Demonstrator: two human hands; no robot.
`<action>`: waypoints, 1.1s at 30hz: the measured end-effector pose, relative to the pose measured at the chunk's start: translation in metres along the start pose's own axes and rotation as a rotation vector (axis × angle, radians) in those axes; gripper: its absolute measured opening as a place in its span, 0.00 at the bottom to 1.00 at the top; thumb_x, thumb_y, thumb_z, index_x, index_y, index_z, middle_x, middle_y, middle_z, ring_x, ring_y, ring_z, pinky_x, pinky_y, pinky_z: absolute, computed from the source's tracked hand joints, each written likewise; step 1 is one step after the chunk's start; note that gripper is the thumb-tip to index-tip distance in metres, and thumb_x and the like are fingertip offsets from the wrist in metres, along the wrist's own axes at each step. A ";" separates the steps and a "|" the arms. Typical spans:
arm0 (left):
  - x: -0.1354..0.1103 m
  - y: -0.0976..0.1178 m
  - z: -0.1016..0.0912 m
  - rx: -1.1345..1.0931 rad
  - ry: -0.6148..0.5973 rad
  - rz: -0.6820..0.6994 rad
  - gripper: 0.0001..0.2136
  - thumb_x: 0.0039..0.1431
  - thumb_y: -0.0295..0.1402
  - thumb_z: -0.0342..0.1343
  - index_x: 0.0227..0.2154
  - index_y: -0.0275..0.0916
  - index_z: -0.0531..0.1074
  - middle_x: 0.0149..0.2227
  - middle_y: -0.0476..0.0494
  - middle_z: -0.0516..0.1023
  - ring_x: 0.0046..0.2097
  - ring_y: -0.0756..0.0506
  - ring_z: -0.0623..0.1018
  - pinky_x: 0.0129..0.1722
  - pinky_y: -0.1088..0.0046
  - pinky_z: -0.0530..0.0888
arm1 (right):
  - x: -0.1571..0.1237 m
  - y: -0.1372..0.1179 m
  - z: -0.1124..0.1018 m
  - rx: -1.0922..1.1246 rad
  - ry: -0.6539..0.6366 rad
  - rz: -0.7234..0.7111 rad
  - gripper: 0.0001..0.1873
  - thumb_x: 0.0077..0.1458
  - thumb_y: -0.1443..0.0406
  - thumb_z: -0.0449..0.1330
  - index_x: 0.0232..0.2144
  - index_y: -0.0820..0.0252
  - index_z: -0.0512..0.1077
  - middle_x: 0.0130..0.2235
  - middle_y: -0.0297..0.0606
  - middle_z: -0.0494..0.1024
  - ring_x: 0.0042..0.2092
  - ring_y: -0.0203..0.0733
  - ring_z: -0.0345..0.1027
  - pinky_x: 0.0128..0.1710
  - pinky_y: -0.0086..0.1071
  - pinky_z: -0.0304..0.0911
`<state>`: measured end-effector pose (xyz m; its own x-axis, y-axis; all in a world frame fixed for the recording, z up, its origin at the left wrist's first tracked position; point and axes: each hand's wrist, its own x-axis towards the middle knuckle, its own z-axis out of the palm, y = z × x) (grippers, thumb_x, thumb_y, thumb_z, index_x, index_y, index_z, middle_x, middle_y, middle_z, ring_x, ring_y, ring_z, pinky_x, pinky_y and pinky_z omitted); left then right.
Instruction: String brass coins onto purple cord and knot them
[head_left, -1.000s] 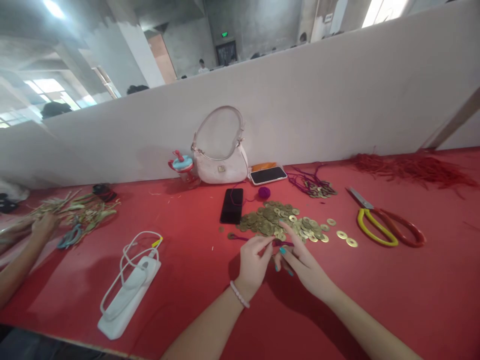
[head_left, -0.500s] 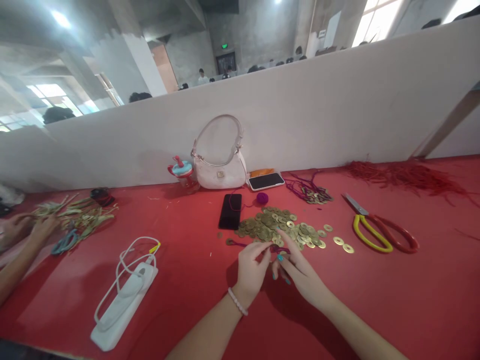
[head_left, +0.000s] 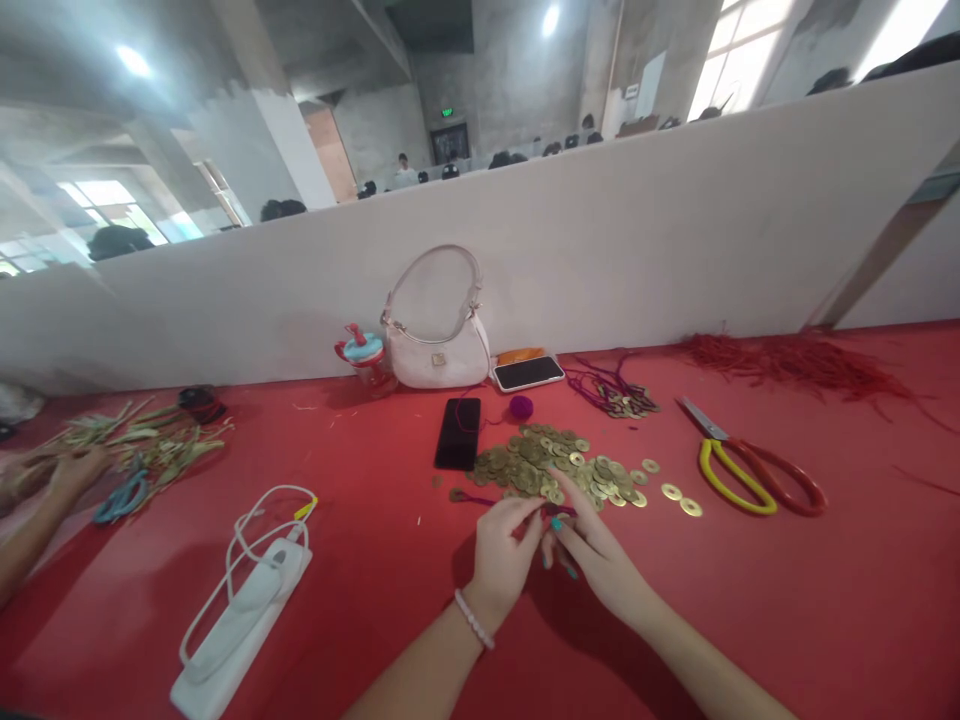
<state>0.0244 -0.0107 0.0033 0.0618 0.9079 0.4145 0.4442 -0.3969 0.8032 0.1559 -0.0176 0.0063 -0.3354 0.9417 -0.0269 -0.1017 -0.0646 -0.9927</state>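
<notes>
My left hand (head_left: 501, 555) is closed, thumb and forefinger pinching a dark purple cord (head_left: 477, 500). One end of this cord runs out to the left, with a holed brass coin (head_left: 456, 495) at its tip. Opposite it, my right hand (head_left: 604, 560) pinches the same cord with its thumb, the forefinger stretched forward. The fingers partly hide the spot where they meet. Just beyond both hands lies a heap of holed brass coins (head_left: 517, 465). A small ball of purple yarn (head_left: 521, 407) rests behind the heap.
Scissors (head_left: 703, 418) lie right of the coins; corded coins (head_left: 630, 402) and red fibres (head_left: 802, 365) are behind. A black phone (head_left: 457, 435), white phone (head_left: 529, 374), handbag (head_left: 439, 360) and cup (head_left: 367, 365) stand near the partition. A power strip (head_left: 247, 620) and another person's hand (head_left: 79, 470) are left.
The view has tilted up slightly, so the table things sit a little lower in the picture. My hands keep nearly the same pinch on the cord.
</notes>
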 end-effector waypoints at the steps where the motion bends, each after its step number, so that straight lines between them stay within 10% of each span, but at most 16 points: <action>1: 0.000 0.000 0.000 0.003 0.002 0.000 0.09 0.53 0.23 0.52 0.35 0.37 0.76 0.32 0.42 0.79 0.35 0.48 0.76 0.36 0.73 0.74 | 0.000 0.000 0.000 -0.001 0.000 -0.001 0.33 0.58 0.60 0.45 0.60 0.61 0.35 0.20 0.30 0.68 0.20 0.33 0.55 0.22 0.27 0.52; 33: -0.001 -0.003 -0.001 0.073 -0.014 0.018 0.09 0.54 0.25 0.51 0.35 0.38 0.75 0.33 0.43 0.78 0.35 0.48 0.76 0.37 0.73 0.74 | 0.000 -0.006 0.003 -0.025 0.031 0.043 0.36 0.51 0.66 0.45 0.60 0.64 0.36 0.15 0.25 0.64 0.17 0.33 0.56 0.19 0.26 0.51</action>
<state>0.0223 -0.0108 0.0010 0.0829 0.9029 0.4218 0.5073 -0.4025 0.7620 0.1536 -0.0187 0.0129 -0.3101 0.9480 -0.0724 -0.0649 -0.0971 -0.9932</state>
